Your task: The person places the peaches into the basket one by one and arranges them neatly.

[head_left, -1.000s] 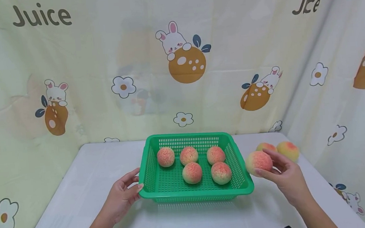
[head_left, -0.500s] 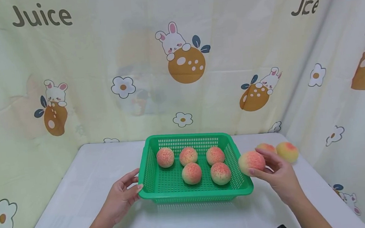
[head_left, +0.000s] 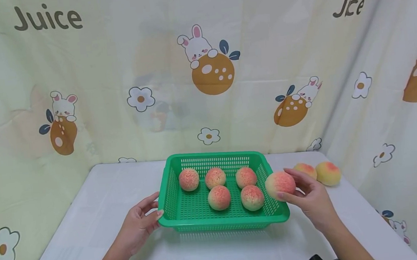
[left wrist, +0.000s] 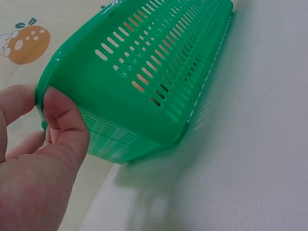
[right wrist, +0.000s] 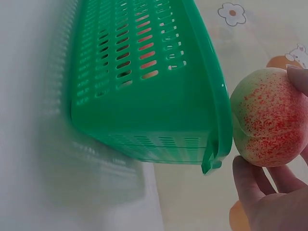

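A green plastic basket (head_left: 225,224) with slotted walls stands on the table, several pink-and-cream peaches (head_left: 219,198) spread over its floor. My left hand (head_left: 142,222) pinches the basket's left rim between thumb and fingers; in the left wrist view the thumb presses the outside of the green wall (left wrist: 130,106). My right hand (head_left: 313,199) grips another peach (head_left: 279,184) by its sides, overlapping the basket's right rim in the head view. In the right wrist view that speckled red peach (right wrist: 272,118) is right at the rim, with fingers and thumb on opposite sides.
Two yellow-orange peaches, one at the rear right (head_left: 328,173) and one partly hidden behind the right hand (head_left: 306,170), lie on the white table (head_left: 205,258). A curtain (head_left: 112,72) printed with rabbits and flowers hangs behind and beside the table.
My right hand has moved left with its peach, from outside the basket's right side to over its right rim. The left hand and the basket have stayed in place.
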Demonstrator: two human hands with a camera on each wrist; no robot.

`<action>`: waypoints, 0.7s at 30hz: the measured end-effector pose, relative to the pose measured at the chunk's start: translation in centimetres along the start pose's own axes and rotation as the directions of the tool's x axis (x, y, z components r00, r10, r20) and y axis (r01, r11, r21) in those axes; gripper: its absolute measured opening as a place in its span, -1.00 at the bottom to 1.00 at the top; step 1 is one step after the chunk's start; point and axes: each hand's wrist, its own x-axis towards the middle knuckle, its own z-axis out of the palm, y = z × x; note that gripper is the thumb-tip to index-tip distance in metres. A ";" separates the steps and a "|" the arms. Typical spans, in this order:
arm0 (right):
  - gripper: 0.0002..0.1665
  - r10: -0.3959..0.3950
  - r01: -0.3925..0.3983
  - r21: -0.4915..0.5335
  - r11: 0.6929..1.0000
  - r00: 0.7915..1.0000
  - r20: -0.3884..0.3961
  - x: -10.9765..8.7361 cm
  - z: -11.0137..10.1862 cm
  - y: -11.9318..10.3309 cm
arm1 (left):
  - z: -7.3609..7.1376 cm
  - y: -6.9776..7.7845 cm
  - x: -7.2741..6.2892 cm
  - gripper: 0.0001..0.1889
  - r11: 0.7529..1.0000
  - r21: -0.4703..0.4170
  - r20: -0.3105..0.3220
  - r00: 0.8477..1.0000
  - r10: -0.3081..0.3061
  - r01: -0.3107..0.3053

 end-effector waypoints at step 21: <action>-0.19 -0.055 0.049 0.088 0.995 0.996 0.068 0.9 2.3 -0.1 | -0.1 -0.1 0.1 -0.27 1.000 0.004 -0.018 1.000 0.004 -0.004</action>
